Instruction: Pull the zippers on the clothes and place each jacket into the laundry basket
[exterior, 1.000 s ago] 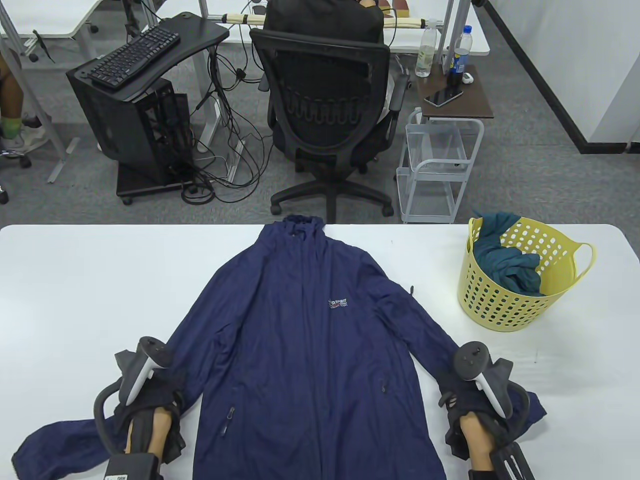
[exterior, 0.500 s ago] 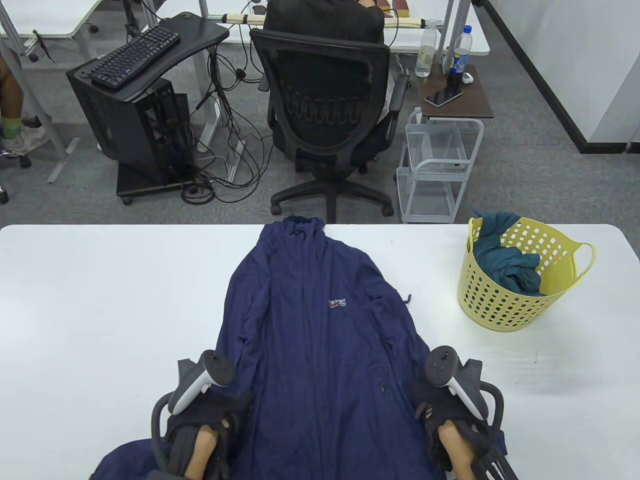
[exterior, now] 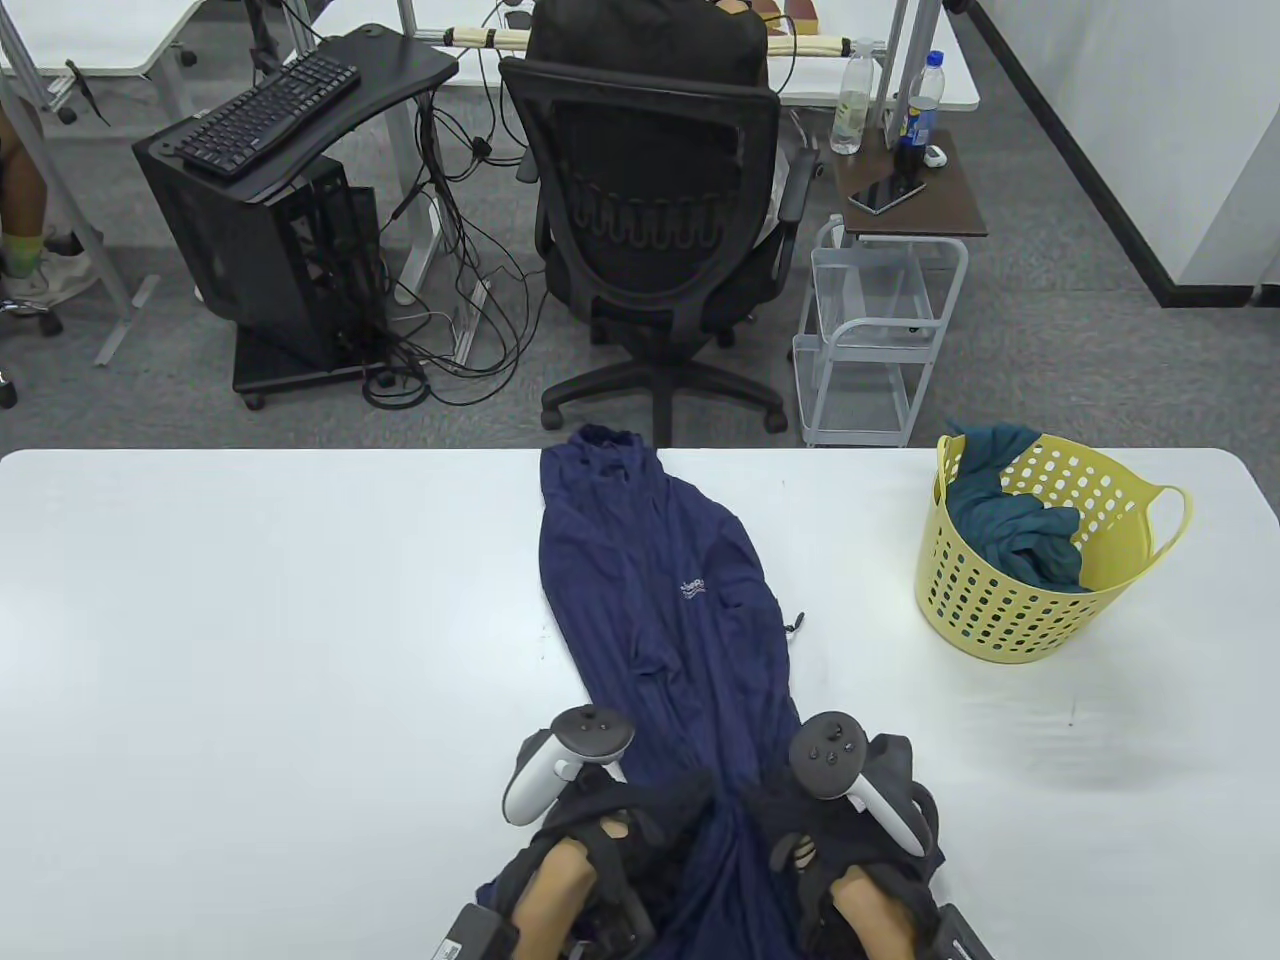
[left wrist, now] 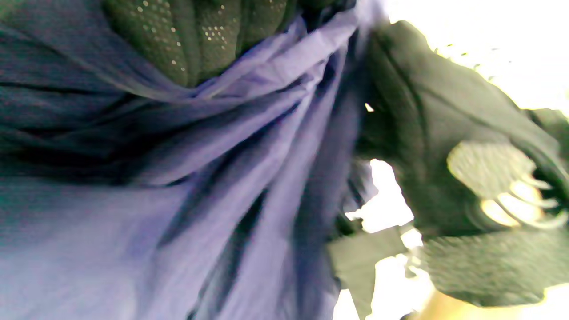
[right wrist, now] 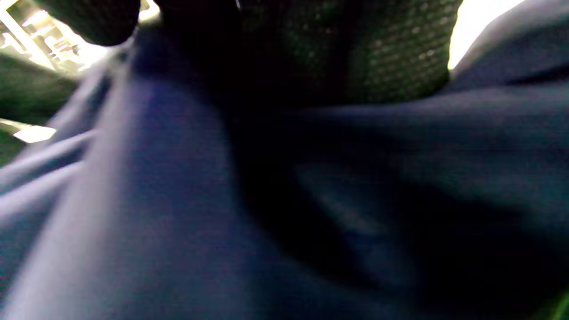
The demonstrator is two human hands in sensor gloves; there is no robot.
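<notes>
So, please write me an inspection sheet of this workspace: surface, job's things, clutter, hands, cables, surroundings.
Surface: white table, mostly bare.
Job's things: navy jacket bunched into a narrow strip, collar at the far edge; yellow laundry basket on the right, a teal garment already inside.
Clutter: nothing seen on the table.
Hands: left hand and right hand close together at the near edge, both gripping the jacket's lower part.
Cables: none on the table; tangled cables on the floor.
Surroundings: office chair, keyboard, bottles.

my fingers [left wrist: 200, 40]: blk, dotted | jacket [exterior: 660, 600]: navy, wht logo | basket [exterior: 1010, 610]: yellow, holes | counter [exterior: 250, 650]: wht
</notes>
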